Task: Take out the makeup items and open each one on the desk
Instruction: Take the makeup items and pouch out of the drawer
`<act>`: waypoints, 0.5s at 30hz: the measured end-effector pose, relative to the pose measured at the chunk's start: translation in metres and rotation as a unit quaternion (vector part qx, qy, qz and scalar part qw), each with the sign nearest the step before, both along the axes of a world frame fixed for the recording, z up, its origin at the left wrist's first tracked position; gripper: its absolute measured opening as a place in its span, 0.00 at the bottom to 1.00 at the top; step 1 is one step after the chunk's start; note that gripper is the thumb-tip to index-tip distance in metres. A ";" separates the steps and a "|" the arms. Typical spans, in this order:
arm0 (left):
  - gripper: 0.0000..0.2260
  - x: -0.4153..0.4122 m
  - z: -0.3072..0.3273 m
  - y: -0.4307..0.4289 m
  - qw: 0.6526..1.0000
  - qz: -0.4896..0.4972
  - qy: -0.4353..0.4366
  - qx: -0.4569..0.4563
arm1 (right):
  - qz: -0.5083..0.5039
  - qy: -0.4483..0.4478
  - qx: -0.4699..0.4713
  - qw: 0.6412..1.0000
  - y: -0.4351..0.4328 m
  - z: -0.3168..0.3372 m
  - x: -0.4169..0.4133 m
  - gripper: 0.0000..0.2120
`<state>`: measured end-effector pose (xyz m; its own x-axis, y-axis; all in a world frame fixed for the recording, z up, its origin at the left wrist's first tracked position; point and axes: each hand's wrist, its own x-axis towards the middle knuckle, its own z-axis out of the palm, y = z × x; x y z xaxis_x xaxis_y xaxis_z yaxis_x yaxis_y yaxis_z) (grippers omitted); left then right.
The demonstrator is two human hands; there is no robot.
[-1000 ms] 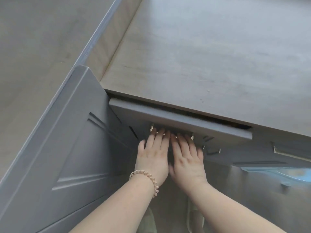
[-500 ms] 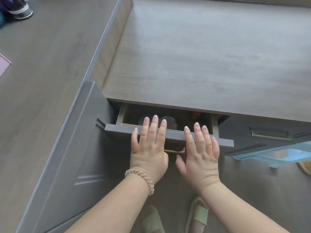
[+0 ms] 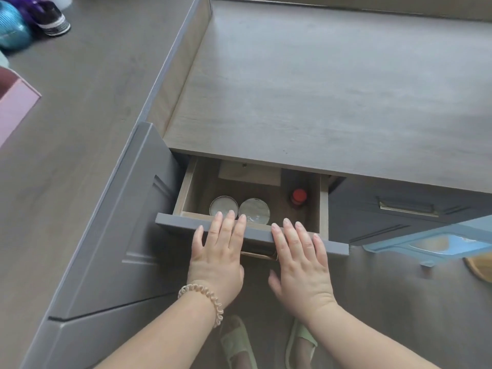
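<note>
A grey drawer [image 3: 175, 222] under the wooden desk top [image 3: 319, 89] stands pulled out. Inside it lie two round silver-lidded compacts [image 3: 223, 205] [image 3: 254, 209] side by side at the front left, and a small dark bottle with a red cap [image 3: 299, 197] stands at the right. My left hand [image 3: 218, 249] and my right hand [image 3: 300, 257] rest flat over the drawer's front edge, fingers spread, palms down, holding nothing. A brass handle [image 3: 258, 255] shows between them on the drawer front.
A second grey drawer with a brass handle [image 3: 407, 207] is shut to the right. A light blue stool [image 3: 431, 243] stands below it. A grey cabinet panel [image 3: 119, 222] slants at the left. A pink box [image 3: 16, 107] and bottles [image 3: 50, 20] sit far left.
The drawer has slid out from nearly shut to wide open, exposing the compacts and the red-capped bottle. Both hands moved from the handle to the top of the drawer front.
</note>
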<state>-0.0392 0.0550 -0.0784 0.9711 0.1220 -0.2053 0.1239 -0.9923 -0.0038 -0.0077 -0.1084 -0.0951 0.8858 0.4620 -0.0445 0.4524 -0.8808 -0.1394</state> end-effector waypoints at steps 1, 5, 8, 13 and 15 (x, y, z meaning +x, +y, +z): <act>0.42 -0.005 0.002 -0.001 1.000 0.001 0.006 0.002 | 0.007 0.008 -0.002 1.000 -0.002 0.002 -0.004 0.44; 0.43 -0.027 0.008 -0.001 1.000 -0.001 0.012 -0.012 | 0.049 0.040 -0.017 0.998 -0.013 0.009 -0.020 0.46; 0.45 -0.041 0.012 -0.003 0.999 -0.002 0.022 -0.024 | 0.081 0.059 -0.029 0.995 -0.022 0.014 -0.031 0.48; 0.47 -0.067 0.017 -0.005 0.998 -0.028 0.042 -0.038 | 0.125 0.079 -0.037 0.988 -0.031 0.020 -0.048 0.48; 0.47 -0.073 0.023 -0.002 0.997 -0.036 0.069 -0.028 | 0.140 0.079 -0.033 0.986 -0.033 0.023 -0.054 0.48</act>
